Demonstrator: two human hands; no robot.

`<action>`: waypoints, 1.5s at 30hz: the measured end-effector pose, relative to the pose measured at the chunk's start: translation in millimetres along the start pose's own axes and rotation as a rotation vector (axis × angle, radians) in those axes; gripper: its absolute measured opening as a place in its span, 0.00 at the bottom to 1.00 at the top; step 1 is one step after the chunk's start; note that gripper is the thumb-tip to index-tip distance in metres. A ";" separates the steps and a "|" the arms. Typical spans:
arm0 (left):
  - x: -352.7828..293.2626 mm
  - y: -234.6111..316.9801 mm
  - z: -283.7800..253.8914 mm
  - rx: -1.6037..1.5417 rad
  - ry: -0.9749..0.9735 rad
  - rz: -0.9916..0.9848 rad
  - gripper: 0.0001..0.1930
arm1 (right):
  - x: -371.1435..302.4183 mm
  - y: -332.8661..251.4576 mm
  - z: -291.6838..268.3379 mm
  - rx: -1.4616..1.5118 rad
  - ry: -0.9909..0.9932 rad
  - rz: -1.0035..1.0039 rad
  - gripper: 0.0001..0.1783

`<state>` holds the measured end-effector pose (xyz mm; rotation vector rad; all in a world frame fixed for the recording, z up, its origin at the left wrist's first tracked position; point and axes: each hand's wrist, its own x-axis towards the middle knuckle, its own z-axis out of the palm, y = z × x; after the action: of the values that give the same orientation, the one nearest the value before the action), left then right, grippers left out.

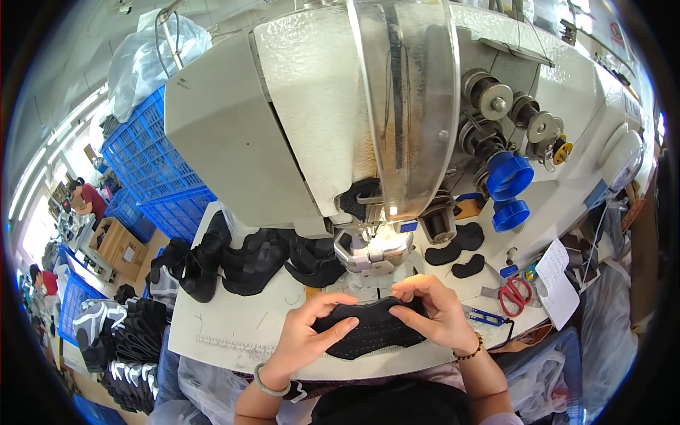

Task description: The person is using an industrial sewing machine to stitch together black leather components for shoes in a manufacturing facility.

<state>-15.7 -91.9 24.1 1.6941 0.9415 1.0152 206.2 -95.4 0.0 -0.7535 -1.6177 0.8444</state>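
Both hands hold a black shoe upper piece point(368, 333) near the front edge of the sewing table, its lower part dotted with small marks. My left hand point(308, 336) pinches its left end between thumb and fingers. At the other end, my right hand point(435, 312) grips the top edge, thumb in front and fingers behind. Just beyond the piece stands the sewing machine's lit needle area point(373, 248). Several black shoe uppers point(255, 262) lie in a row left of it. Small curved black pads point(467, 266) rest on the table to its right.
Red-handled scissors point(515, 296), blue thread snips point(487, 317) and a white paper sheet point(558, 283) lie at right. The big machine head point(304, 113) overhangs the table. Blue crates point(152, 152) stack at left, above piled shoe parts point(127, 347). Two people work in the left background.
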 end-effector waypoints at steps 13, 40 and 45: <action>4.6 0.5 -4.0 -0.079 0.015 -0.062 0.18 | 6.2 2.7 0.0 0.111 0.004 0.026 0.24; 15.2 15.6 -13.3 0.145 -0.064 0.009 0.14 | 15.4 -1.1 1.0 0.161 0.083 0.120 0.18; 15.2 9.2 -20.9 0.151 -0.093 -0.052 0.12 | 15.6 -6.3 5.1 0.119 0.065 0.072 0.20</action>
<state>-27.9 -74.1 41.0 1.8154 1.0177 0.8412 198.0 -86.6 12.7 -0.7506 -1.4773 0.9497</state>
